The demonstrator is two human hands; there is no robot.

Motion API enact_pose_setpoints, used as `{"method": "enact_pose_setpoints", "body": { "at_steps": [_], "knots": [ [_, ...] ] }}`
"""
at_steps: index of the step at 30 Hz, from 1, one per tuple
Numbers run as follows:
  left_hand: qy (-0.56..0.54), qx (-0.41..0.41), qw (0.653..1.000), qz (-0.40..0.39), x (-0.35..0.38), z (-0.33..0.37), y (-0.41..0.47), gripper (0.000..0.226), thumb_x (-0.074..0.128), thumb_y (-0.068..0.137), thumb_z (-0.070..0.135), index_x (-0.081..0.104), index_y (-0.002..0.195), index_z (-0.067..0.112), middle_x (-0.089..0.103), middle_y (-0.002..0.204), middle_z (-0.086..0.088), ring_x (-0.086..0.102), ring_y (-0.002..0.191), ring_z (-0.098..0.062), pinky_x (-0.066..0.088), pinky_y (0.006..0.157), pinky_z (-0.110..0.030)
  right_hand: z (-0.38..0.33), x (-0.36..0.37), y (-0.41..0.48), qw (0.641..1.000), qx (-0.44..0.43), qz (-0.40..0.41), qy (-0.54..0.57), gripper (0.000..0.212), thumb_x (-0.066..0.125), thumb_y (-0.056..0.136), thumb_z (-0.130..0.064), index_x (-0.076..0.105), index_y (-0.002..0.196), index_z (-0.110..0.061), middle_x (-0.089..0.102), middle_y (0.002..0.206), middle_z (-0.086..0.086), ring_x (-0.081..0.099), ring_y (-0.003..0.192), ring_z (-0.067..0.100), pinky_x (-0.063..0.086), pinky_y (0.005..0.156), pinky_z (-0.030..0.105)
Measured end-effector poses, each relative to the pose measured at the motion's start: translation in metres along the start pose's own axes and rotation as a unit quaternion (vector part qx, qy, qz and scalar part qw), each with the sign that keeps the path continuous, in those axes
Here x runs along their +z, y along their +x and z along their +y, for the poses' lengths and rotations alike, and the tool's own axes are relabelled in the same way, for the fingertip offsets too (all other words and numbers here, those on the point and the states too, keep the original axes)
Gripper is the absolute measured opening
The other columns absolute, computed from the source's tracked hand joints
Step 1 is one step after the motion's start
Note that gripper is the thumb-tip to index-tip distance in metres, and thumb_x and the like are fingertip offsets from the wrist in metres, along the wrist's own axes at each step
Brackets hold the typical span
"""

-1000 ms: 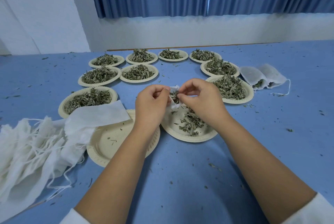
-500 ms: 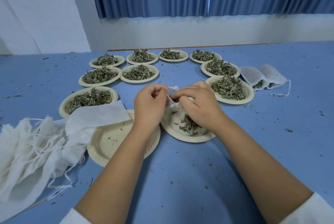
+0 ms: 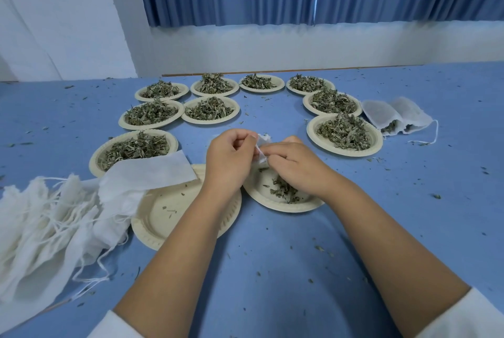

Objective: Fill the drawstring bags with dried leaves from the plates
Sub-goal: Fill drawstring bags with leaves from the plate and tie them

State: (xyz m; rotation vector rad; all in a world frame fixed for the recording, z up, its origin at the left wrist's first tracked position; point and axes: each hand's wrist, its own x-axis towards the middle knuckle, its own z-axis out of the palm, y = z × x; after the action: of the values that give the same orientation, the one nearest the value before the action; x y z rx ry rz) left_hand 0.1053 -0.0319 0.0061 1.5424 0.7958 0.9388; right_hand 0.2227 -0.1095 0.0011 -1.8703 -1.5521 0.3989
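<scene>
Right grip (image 3: 293, 167) lowered; bag (image 3: 263, 144) pinched by it and by left grip (image 3: 229, 157). Two filled bags (image 3: 392, 114) logged; nine plates (image 3: 343, 152) left full.

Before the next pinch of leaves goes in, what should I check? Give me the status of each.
1. Drawstring bag held: ok, left hand grips it.
2. Bag mouth open: cannot tell, the hands hide it.
3. Right hand free: not ok, it pinches the bag's edge.
4. Leaves on near plate: ok, a small heap.
5. Spare empty bags: ok, piled at left.
6. Table free of spills: not ok, crumbs scattered.
</scene>
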Motion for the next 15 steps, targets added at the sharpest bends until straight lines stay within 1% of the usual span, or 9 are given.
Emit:
{"method": "enact_pose_setpoints", "body": {
  "at_steps": [2,4,5,6,7,9,11,13,15],
  "knots": [
    [-0.001,-0.003,1.000,-0.003,0.001,0.000,0.000,0.015,0.060,0.096,0.015,0.067,0.083,0.017,0.064,0.057,0.011,0.064,0.074,-0.017,0.055,0.091,-0.051,-0.001,-0.001,-0.001,1.000,0.001,-0.007,0.015,0.033,0.034,0.086,-0.024,0.068,0.084,-0.022,0.051,0.060,-0.012,0.040,0.097,0.018,0.037,0.086,0.031],
    [0.000,0.001,1.000,0.003,0.001,0.000,0.000,0.014,0.060,0.096,0.016,0.068,0.085,0.017,0.065,0.058,0.012,0.064,0.071,-0.012,0.056,0.090,-0.050,-0.001,-0.005,-0.001,0.999,-0.002,0.042,0.033,0.038,0.039,0.091,-0.010,0.073,0.098,-0.026,0.059,0.068,-0.016,0.045,0.096,0.007,0.037,0.081,0.020],
    [0.003,0.004,1.000,0.011,0.001,0.000,0.000,0.013,0.059,0.096,0.017,0.068,0.086,0.018,0.065,0.058,0.012,0.064,0.069,-0.009,0.056,0.090,-0.048,0.000,-0.008,0.000,0.995,-0.002,0.082,0.050,0.041,0.041,0.091,-0.004,0.074,0.101,-0.025,0.061,0.064,-0.020,0.050,0.083,-0.002,0.037,0.070,0.012],
    [0.007,0.006,1.000,0.020,0.001,0.000,0.000,0.013,0.059,0.096,0.018,0.068,0.087,0.018,0.065,0.059,0.012,0.064,0.067,-0.006,0.056,0.089,-0.046,0.002,-0.013,-0.001,0.991,-0.001,0.114,0.069,0.040,0.041,0.090,-0.001,0.075,0.096,-0.023,0.059,0.056,-0.021,0.051,0.063,-0.005,0.033,0.056,0.007],
    [0.013,0.008,1.000,0.027,0.000,0.000,0.000,0.013,0.059,0.096,0.019,0.068,0.087,0.020,0.066,0.059,0.012,0.063,0.066,-0.004,0.057,0.088,-0.045,0.004,-0.018,-0.001,0.988,0.005,0.134,0.078,0.040,0.042,0.089,0.000,0.074,0.088,-0.023,0.058,0.051,-0.020,0.047,0.046,-0.002,0.030,0.044,0.008],
    [0.024,0.011,0.999,0.033,0.000,0.000,-0.001,0.013,0.059,0.096,0.020,0.068,0.087,0.021,0.065,0.060,0.011,0.064,0.067,-0.005,0.057,0.088,-0.042,0.010,-0.027,-0.002,0.990,0.025,0.132,0.037,0.037,0.047,0.087,-0.002,0.071,0.077,-0.029,0.061,0.059,-0.015,0.042,0.038,0.003,0.029,0.038,0.010],
    [0.030,0.012,0.999,0.031,0.000,0.001,-0.001,0.012,0.059,0.096,0.021,0.067,0.088,0.021,0.065,0.064,0.010,0.064,0.068,-0.006,0.057,0.088,-0.041,0.014,-0.031,-0.003,0.995,0.051,0.080,-0.037,0.027,0.054,0.087,-0.012,0.070,0.080,-0.033,0.061,0.076,-0.016,0.051,0.053,-0.001,0.036,0.049,0.010],
    [0.037,0.013,0.999,0.027,0.000,0.001,-0.002,0.012,0.059,0.096,0.021,0.068,0.089,0.021,0.066,0.067,0.009,0.065,0.071,-0.008,0.057,0.088,-0.041,0.016,-0.034,-0.004,0.994,0.076,0.011,-0.076,0.016,0.061,0.087,-0.026,0.069,0.098,-0.035,0.059,0.095,-0.021,0.057,0.085,-0.003,0.041,0.069,0.013],
    [0.042,0.013,0.999,0.027,0.000,0.000,-0.002,0.013,0.059,0.096,0.021,0.067,0.087,0.022,0.066,0.068,0.008,0.066,0.075,-0.011,0.057,0.088,-0.042,0.017,-0.035,-0.005,0.988,0.092,-0.060,-0.104,0.034,0.069,0.083,-0.041,0.064,0.117,-0.035,0.055,0.112,-0.020,0.054,0.108,0.003,0.040,0.085,0.020]
  ]
}}
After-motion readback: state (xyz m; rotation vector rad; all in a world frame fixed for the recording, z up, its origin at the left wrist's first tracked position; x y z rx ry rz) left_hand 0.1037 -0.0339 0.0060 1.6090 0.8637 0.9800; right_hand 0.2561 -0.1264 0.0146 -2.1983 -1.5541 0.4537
